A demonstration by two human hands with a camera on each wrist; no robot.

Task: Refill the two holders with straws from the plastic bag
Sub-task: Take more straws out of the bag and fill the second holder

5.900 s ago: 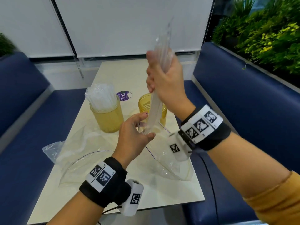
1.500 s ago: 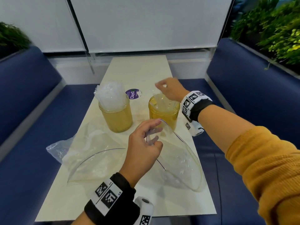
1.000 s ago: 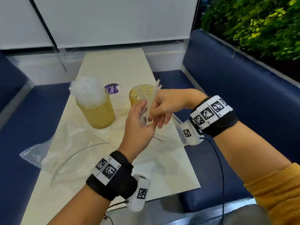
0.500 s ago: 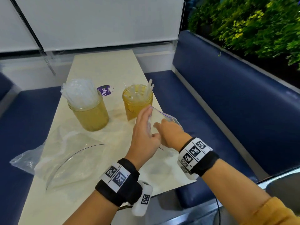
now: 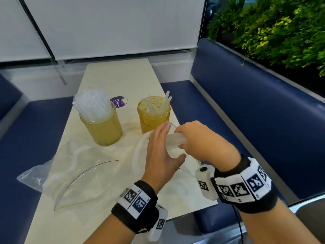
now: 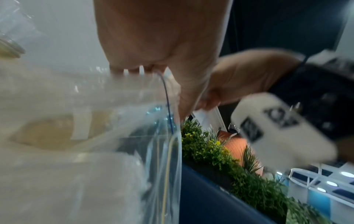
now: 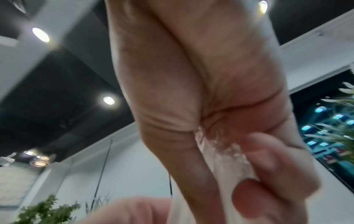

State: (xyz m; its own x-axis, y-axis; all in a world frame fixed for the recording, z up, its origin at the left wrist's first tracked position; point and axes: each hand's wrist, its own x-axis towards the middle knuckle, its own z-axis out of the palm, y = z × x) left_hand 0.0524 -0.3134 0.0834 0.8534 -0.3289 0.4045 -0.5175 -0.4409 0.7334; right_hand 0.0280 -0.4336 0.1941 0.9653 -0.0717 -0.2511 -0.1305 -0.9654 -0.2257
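Note:
Two amber jar holders stand on the table. The left holder (image 5: 103, 129) is packed with clear wrapped straws (image 5: 91, 104). The right holder (image 5: 153, 120) has only a few straws leaning in it. In front of the right holder lies the clear plastic bag (image 5: 139, 155). My left hand (image 5: 161, 150) holds the bag's mouth between thumb and fingers, the zip edge (image 6: 166, 97) running past them. My right hand (image 5: 195, 141) grips a bundle of straws (image 5: 174, 140) at the bag's mouth, fingers curled round the bundle (image 7: 224, 159). The bag's inside is hidden behind my hands.
A second clear bag (image 5: 84, 176) lies flat and open on the table's left part. A purple sticker (image 5: 118, 102) sits between the holders at the back. Blue benches (image 5: 255, 111) flank the narrow table (image 5: 119, 76); plants stand behind the right one.
Half a second ago my right hand was reaching into the bag; now it grips a bundle of straws at the mouth. The left hand stays on the bag. The view tilted down.

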